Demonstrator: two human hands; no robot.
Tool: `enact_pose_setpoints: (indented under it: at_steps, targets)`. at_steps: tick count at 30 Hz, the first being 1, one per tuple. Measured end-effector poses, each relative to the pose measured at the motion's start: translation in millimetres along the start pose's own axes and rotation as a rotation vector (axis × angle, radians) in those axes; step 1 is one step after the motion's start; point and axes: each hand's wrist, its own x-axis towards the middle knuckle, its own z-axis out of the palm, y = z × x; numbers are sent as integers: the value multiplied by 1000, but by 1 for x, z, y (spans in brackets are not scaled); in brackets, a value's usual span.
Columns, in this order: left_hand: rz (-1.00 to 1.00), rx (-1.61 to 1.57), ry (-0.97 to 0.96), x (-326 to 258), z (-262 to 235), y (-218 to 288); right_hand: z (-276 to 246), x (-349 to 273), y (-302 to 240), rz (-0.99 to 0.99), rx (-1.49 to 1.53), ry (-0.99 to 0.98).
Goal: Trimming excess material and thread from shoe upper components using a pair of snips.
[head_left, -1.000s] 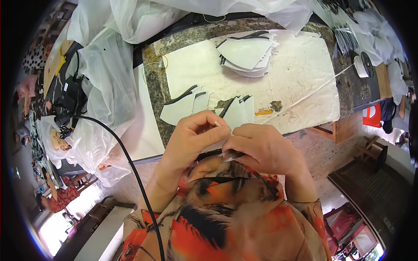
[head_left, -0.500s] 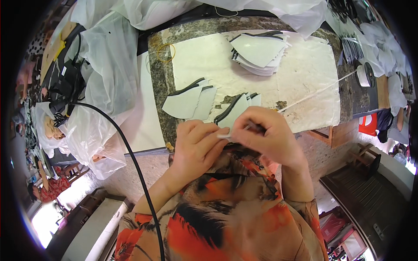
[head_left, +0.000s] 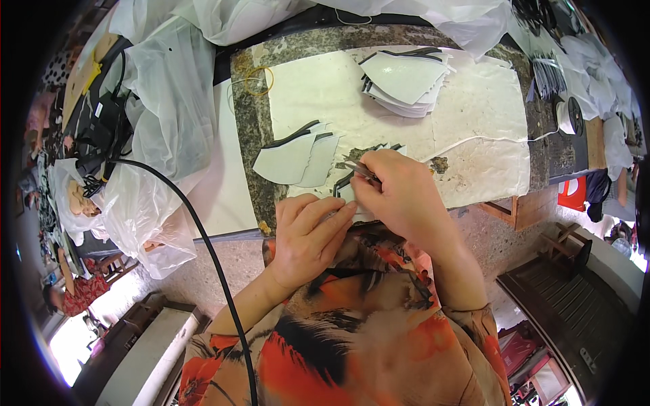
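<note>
Centre: right hand [head_left: 401, 195], fingers closed round one pointed grey metal tool [head_left: 363, 171]; left hand [head_left: 308, 231], fingers bent, hold cannot be told; upper right: one round white spool [head_left: 563, 116]

White, black-edged pieces [head_left: 286, 161], brown-blotched cream sheet [head_left: 481, 101], white tape [head_left: 476, 138], orange, black and tan patterned shirt [head_left: 379, 325]

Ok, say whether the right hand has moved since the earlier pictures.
Yes: the right hand moved forward and slightly left, judged against the dark patch beside it.
</note>
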Motion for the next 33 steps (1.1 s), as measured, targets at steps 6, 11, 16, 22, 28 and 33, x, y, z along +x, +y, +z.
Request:
enact_pose_setpoints:
  at_steps: [6,11,16,22,28,33]
  targets:
    - [-38,8,2,4,-4,6,1,0,3,17,27,20]
    - [-23,39,-24,13,-9,7,0,0,4,24,44,24]
    - [-19,52,-59,13,-8,5,1,0,6,-10,64,55]
    - [-2,70,-63,12,-5,2,-18,4,10,-19,26,13]
    - [-41,77,-68,23,-8,9,-25,11,8,-99,-84,-21]
    - [-82,73,-94,30,-12,15,-24,15,8,-117,-119,-22]
